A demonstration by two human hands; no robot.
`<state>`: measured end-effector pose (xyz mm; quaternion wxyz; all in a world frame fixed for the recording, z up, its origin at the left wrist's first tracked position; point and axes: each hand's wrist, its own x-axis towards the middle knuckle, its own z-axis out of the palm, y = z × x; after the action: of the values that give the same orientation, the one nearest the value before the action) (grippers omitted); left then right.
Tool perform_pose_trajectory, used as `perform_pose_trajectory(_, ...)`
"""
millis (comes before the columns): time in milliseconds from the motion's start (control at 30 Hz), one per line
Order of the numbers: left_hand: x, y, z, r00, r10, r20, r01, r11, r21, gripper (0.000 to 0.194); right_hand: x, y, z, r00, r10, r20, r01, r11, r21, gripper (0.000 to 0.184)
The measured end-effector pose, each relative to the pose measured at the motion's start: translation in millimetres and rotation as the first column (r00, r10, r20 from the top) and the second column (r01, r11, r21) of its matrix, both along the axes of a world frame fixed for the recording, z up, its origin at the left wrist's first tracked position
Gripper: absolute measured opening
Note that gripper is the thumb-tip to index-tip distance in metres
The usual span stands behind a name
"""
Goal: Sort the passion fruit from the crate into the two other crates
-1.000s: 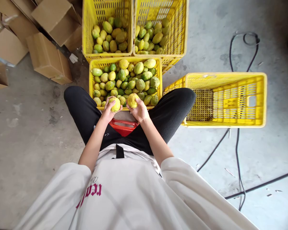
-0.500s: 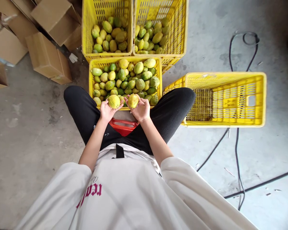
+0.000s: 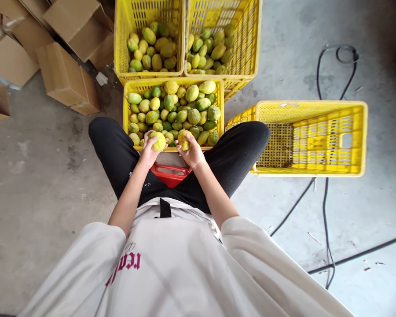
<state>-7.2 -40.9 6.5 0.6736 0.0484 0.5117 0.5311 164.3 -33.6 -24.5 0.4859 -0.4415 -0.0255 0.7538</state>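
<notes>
My left hand (image 3: 148, 152) is closed around a yellow-green lemon (image 3: 159, 141), its thumb lying over the fruit. In my right hand (image 3: 193, 154) is a second, yellower lemon (image 3: 184, 140) with brownish patches, gripped between thumb and fingers. Both hands are side by side, a small gap between them, over the near edge of a yellow plastic crate (image 3: 220, 105). That crate holds many green and yellow lemons (image 3: 181, 116), some of them hidden beneath my hands.
Two taller yellow crates (image 3: 149, 74) (image 3: 255, 44) with more lemons stand behind. Right of my knee, another yellow crate (image 3: 330, 132) lies tipped on its side. Cardboard boxes (image 3: 66, 81) are piled at upper left. Black cables (image 3: 326, 207) cross the floor; something red with a handle (image 3: 170, 178) is between my legs.
Both hands have gone from open palms with the lemons resting on them to fingers and thumbs wrapped around the fruit. The lemons have turned a little in the hands.
</notes>
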Motion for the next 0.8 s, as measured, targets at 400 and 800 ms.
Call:
perform_pose_trajectory(400, -9, 3, -4.3, 0.982, 0.123, 0.14, -0.125, 0.992, 0.005, 0.018, 2, 0, 3.9, 0.996, -0.027, -0.091, 0.038, 0.992, 0.124, 0.024)
perform_pose_trajectory(800, -3, 1, -10.2, 1.0, -0.017, 0.023, 0.016, 1.0, 0.026, 0.018, 2, -1, -4.5, 0.997, -0.003, -0.078, 0.011, 0.995, 0.103, 0.034)
